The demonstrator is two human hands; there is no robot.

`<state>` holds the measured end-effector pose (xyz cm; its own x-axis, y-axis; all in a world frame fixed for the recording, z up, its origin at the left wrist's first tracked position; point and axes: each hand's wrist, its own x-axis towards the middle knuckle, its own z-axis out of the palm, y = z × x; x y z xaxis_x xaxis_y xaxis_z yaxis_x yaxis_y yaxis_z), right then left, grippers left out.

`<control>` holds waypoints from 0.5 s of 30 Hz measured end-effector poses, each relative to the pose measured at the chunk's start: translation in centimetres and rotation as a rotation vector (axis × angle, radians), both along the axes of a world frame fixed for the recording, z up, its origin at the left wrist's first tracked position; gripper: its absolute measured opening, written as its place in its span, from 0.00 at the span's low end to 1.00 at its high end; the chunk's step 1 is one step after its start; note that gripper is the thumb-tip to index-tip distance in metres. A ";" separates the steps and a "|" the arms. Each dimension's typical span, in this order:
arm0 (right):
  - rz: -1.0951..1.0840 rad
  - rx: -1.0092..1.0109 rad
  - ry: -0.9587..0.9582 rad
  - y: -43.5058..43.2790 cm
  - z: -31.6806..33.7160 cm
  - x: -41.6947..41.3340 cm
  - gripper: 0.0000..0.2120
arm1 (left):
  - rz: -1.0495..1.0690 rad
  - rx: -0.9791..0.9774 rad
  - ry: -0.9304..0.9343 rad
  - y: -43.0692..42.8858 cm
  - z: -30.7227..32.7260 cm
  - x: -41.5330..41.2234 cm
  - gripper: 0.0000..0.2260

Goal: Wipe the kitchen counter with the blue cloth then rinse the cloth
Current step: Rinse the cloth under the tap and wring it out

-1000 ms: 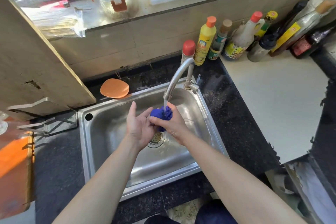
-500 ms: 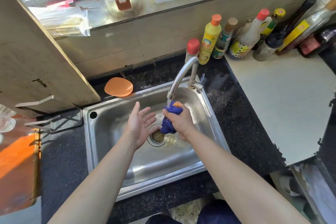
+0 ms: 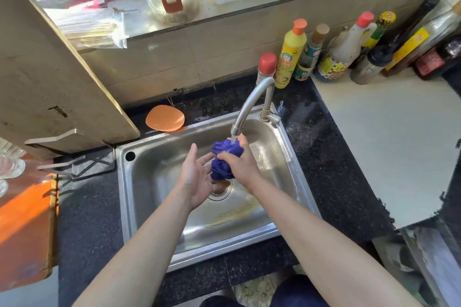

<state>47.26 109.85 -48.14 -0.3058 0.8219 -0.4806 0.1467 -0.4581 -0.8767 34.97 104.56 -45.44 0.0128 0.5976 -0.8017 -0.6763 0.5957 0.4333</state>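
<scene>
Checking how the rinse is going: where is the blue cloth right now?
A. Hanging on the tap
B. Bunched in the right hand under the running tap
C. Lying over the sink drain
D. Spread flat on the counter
B: the right hand grips the bunched blue cloth beneath the tap, over the sink.

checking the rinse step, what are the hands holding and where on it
The right hand grips the bunched blue cloth around its middle; the left hand is open beside it.
</scene>
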 end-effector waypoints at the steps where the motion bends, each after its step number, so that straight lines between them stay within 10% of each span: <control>1: 0.057 0.027 -0.023 -0.1 0.0 0.1 0.31 | 0.021 0.015 -0.022 0.2 0.0 0.1 0.34; 15: 0.105 0.163 -0.138 -0.2 -0.3 0.5 0.19 | 0.273 0.091 -0.091 1.5 1.0 0.6 0.40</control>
<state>47.72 109.68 -48.43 -0.3343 0.8594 -0.3868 0.3092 -0.2877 -0.9064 35.61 106.02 -44.48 -0.0889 0.6585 -0.7473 -0.8444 0.3481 0.4072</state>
